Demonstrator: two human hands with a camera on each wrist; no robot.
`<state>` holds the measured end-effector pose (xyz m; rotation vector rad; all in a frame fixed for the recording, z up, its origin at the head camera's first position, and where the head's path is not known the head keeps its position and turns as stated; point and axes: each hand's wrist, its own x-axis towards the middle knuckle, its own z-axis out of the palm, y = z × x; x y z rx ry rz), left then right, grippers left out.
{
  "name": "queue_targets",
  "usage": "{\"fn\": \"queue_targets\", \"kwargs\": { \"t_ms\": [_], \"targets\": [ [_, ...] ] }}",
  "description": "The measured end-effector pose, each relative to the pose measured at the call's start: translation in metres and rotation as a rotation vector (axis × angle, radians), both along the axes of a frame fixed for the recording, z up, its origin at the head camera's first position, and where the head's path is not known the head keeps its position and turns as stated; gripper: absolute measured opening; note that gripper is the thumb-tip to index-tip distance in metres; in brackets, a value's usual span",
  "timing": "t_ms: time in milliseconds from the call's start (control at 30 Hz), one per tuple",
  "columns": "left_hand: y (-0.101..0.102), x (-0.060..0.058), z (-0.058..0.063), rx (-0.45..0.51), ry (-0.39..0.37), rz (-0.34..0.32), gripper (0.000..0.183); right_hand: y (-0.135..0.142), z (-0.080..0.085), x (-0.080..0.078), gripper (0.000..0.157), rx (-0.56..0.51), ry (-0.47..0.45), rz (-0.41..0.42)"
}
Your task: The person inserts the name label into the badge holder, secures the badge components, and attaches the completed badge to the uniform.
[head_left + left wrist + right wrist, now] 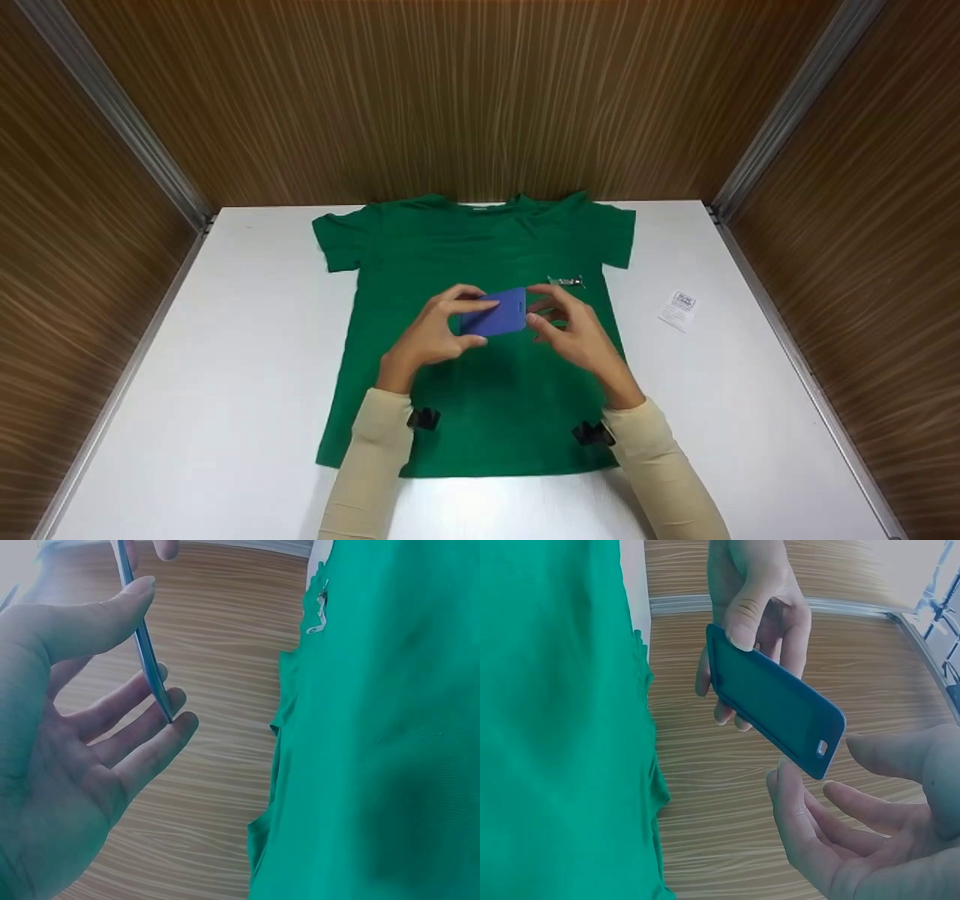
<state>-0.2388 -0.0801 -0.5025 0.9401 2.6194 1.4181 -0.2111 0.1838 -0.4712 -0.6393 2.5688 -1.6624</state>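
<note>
A blue card holder (495, 313) with a small slot at one end is held over the green T-shirt (480, 405). My left hand (435, 334) grips it between thumb and fingers by the end away from the slot. At the slotted end, my right hand (574, 334) has its thumb and fingers bent loosely around the edge. In the right wrist view, the right thumb lies just off the holder (772, 701), and the fingertips are close to its lower corner; whether they touch is unclear. A small metal clip (565, 281) lies on the shirt beyond the right hand.
A white printed card (679, 310) lies on the white table (750, 420), right of the shirt. The shirt is spread flat with its collar toward the back. Wood-patterned walls (450, 97) enclose the table at the back and both sides.
</note>
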Motion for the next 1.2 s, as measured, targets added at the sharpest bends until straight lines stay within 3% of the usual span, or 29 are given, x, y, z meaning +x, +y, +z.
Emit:
{"fn": "queue_targets", "kwargs": {
  "t_ms": [533,967,1200],
  "targets": [
    [0.010,0.003,-0.003,-0.025,0.044,-0.027,0.055,-0.004,-0.008,-0.003,0.045,-0.006,-0.018,0.028],
    [0.017,0.004,-0.005,-0.013,0.054,-0.063,0.059,-0.005,-0.012,-0.005,0.045,0.029,-0.026,-0.009],
    [0.016,0.002,-0.005,0.020,0.035,-0.048,0.049,-0.005,-0.009,-0.004,0.043,0.029,-0.014,-0.015]
  ]
}}
